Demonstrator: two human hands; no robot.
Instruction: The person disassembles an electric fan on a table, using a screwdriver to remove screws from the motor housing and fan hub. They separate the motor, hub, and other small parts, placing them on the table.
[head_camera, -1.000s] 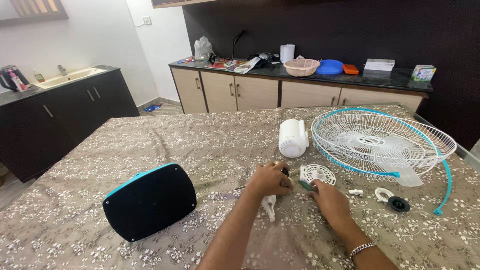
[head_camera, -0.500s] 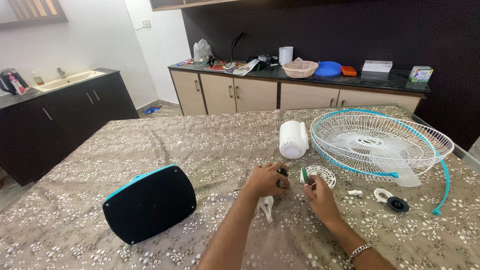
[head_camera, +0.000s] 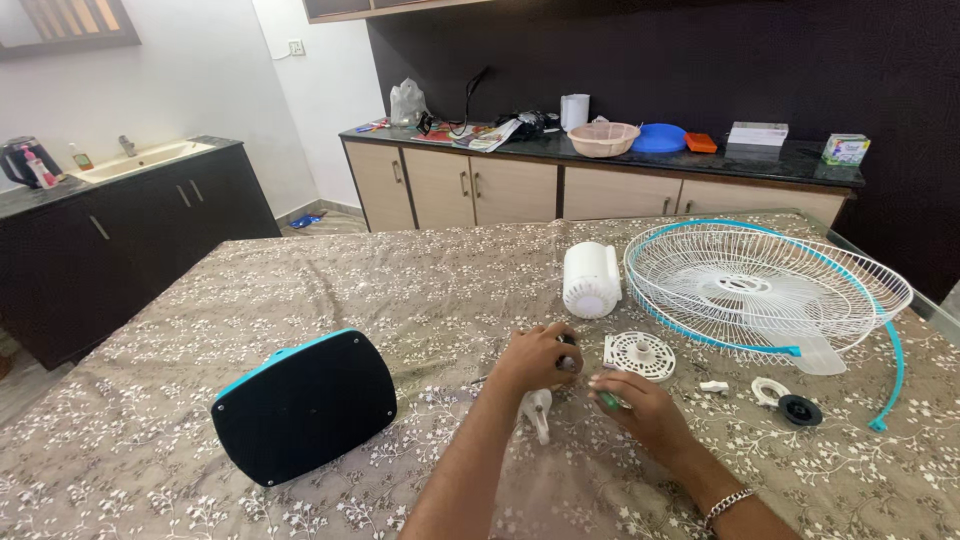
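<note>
At the lower left of the frame one black fan base (head_camera: 304, 405) with a teal edge stands on the floral tablecloth (head_camera: 400, 290). Right of it, near the centre, the left hand (head_camera: 535, 358) is curled almost shut, its fingers (head_camera: 556, 345) bent over a small dark part (head_camera: 568, 363) that barely shows at the fingertips; what the part is cannot be told. Just below that hand one white plastic piece (head_camera: 538, 410) lies on the cloth, partly hidden by the forearm. Next, the right hand (head_camera: 640, 405) rests low on the cloth, fingers drawn in around a small green-handled tool (head_camera: 608, 399), of which only a bit of green shows. Just above this hand lies one round white perforated disc (head_camera: 640, 355), and above that, one white motor housing (head_camera: 590, 280) stands on end. Further right are three small parts: one white clip (head_camera: 714, 385), one white ring (head_camera: 768, 390) and one black cap (head_camera: 800, 409). At the right, one white wire guard (head_camera: 765, 285) with a teal rim holds the pale blade.
</note>
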